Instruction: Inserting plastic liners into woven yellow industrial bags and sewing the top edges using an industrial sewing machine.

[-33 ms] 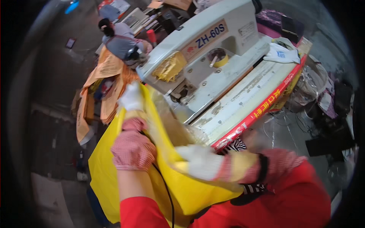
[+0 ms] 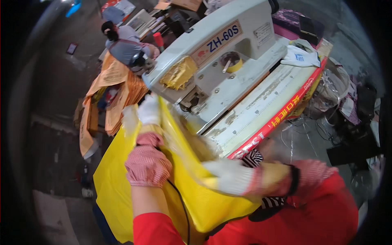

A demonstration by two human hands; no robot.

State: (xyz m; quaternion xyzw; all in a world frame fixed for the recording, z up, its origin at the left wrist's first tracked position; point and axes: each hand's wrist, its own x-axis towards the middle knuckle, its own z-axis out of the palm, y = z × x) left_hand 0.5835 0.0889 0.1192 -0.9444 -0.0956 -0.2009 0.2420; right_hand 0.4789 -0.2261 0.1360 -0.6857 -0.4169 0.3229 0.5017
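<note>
A: What does the material in hand look like?

B: A bright yellow sack point(image 2: 200, 196), finely ribbed and creased, its mouth spread to show a dull, paler interior. Clear film point(image 2: 130, 118) stands out at its far left edge; a dark cord point(image 2: 181, 200) passes in front of it.

A: Where is it situated?

B: Before the wearer's body, on the near left side of a pale grey machine point(image 2: 220, 45) with a red-edged white bed point(image 2: 249, 110). Orange sheets point(image 2: 122, 92) hang farther left.

A: And the fingers?

B: Those of the left hand point(image 2: 149, 112), white-gloved, are clamped on the sack's far edge. The right hand point(image 2: 228, 175), likewise gloved, touches the near right edge; blur leaves its fingers' closure impossible to tell.
</note>
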